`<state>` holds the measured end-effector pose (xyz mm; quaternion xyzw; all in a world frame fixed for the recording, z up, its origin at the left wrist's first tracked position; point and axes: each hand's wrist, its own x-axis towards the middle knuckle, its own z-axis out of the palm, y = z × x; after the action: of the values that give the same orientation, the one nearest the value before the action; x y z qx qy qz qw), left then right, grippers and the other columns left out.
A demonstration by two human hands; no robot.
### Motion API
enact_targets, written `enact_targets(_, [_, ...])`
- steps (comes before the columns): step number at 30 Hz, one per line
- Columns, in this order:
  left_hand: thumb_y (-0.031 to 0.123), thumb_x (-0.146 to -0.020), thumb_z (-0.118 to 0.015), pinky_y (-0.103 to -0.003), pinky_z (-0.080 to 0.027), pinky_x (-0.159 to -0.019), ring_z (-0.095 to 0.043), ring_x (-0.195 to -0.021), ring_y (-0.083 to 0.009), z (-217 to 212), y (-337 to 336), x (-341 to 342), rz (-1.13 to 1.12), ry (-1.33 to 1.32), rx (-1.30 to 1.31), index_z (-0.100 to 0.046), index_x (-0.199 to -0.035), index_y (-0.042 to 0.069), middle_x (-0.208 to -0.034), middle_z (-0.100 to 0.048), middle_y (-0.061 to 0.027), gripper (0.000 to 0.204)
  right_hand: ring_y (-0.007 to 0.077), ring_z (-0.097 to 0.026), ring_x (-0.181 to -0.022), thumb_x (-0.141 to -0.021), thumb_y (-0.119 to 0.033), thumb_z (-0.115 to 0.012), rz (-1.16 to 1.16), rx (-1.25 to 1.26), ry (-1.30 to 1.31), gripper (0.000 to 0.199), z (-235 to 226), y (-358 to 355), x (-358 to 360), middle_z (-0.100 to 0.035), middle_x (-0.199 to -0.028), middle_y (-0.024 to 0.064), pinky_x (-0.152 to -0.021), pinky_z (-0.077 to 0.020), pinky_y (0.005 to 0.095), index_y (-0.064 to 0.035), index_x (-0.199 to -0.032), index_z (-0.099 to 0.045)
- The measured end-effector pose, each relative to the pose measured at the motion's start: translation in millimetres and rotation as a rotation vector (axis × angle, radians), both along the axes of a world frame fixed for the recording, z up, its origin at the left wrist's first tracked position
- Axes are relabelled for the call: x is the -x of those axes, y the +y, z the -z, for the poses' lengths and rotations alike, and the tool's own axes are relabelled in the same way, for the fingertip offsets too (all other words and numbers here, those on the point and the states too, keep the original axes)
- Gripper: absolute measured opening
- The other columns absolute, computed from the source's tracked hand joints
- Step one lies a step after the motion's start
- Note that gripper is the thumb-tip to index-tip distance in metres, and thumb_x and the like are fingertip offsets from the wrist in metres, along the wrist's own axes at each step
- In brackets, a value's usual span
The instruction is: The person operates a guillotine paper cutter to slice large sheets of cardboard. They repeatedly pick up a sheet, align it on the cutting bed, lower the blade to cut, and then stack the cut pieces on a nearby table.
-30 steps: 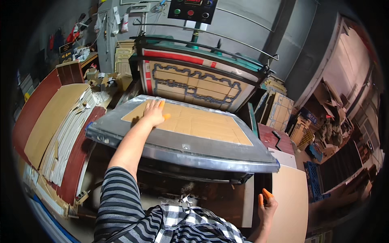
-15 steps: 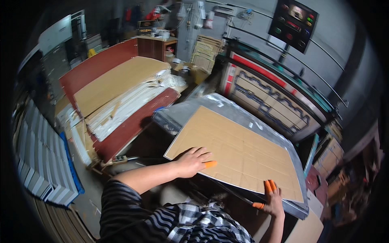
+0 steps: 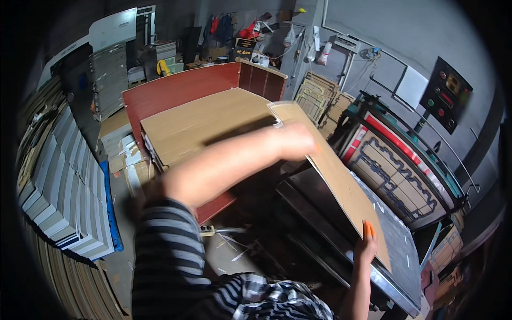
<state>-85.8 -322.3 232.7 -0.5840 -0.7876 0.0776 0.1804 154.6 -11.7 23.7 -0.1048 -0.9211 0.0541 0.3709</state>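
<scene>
A tan cardboard sheet (image 3: 337, 184) with a pale edge is tilted up off the dark grey table of a machine (image 3: 406, 248). My left hand (image 3: 297, 141), blurred by motion, is closed at the sheet's near edge, close to its far left corner; its fingers are mostly hidden. At the lower right, my right hand (image 3: 368, 244) grips the same near edge, with orange finger covers on its fingers. To the left of the sheet lies a stack of similar cardboard sheets (image 3: 200, 120), partly covered by my left forearm.
Red-brown panels (image 3: 181, 96) wall the stack's far side. Upright at the right stands a press with a cutting die (image 3: 392, 173), a control panel (image 3: 447, 96) above it. Grey-white sheets (image 3: 66, 192) are piled at left. A small socket box (image 3: 207, 230) lies low by the machine.
The cardboard sheet has risen from flat on the table to a tilt. My left hand has moved up and away with its edge; my right hand still holds the near edge. The view has shifted left.
</scene>
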Motion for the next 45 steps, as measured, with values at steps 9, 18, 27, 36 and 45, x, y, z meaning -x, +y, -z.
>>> enact_targets(9, [0.005,-0.086,-0.046,-0.045,-0.033,-0.11,-0.046,-0.129,-0.0323,40,-316,-40,-0.764,0.311,-0.343,-0.056,-0.129,0.009,-0.139,-0.05,-0.0128,0.044,0.0324,-0.056,-0.113,-0.074,-0.002,-0.057,-0.573,-0.242,0.224,0.048,-97,-211,276,-0.061,-0.121,0.0135,-0.102,-0.0402,0.0465,-0.0103,-0.121,-0.062])
enact_targets(18, [0.016,-0.091,-0.046,-0.044,-0.039,-0.098,-0.053,-0.113,-0.0322,250,-315,94,-1.157,0.175,-0.37,-0.062,-0.117,0.008,-0.119,-0.06,-0.0131,0.031,0.0285,-0.056,-0.112,-0.085,-0.017,-0.054,-0.744,-0.207,-0.057,0.039,3,-311,281,-0.061,-0.12,0.0141,-0.098,-0.0386,0.0505,-0.0095,-0.123,-0.058])
enact_targets(27, [0.01,-0.081,-0.06,-0.044,-0.05,-0.085,-0.062,-0.098,-0.0381,242,-287,156,-1.061,-0.477,-0.727,-0.063,-0.099,0.003,-0.098,-0.067,-0.0189,0.02,0.0302,-0.066,-0.089,-0.079,-0.017,-0.069,-0.776,0.074,-0.256,0.033,0,-170,53,-0.068,-0.107,0.0121,-0.078,-0.0527,0.0376,-0.0066,-0.11,-0.066])
enact_targets(36, [-0.003,-0.072,-0.065,-0.036,-0.041,-0.1,-0.053,-0.117,-0.0286,217,-257,222,-0.719,-0.805,-0.821,-0.037,-0.142,-0.001,-0.13,-0.052,-0.0236,0.075,0.0324,-0.064,-0.096,-0.079,-0.016,-0.071,0.712,0.23,0.104,0.031,80,116,-297,-0.067,-0.103,0.0155,-0.082,-0.0525,0.0397,-0.0043,-0.107,-0.065])
enact_targets(45, [-0.001,-0.078,-0.064,-0.033,-0.036,-0.105,-0.051,-0.123,-0.0262,130,206,-8,-0.022,-0.82,-0.503,-0.055,-0.129,0.001,-0.132,-0.056,-0.0155,0.052,0.0305,-0.018,-0.143,-0.079,-0.043,-0.073,1.82,0.862,-0.563,0.095,106,154,-553,-0.017,-0.157,0.0126,-0.113,-0.0198,0.0546,-0.0088,-0.15,-0.019])
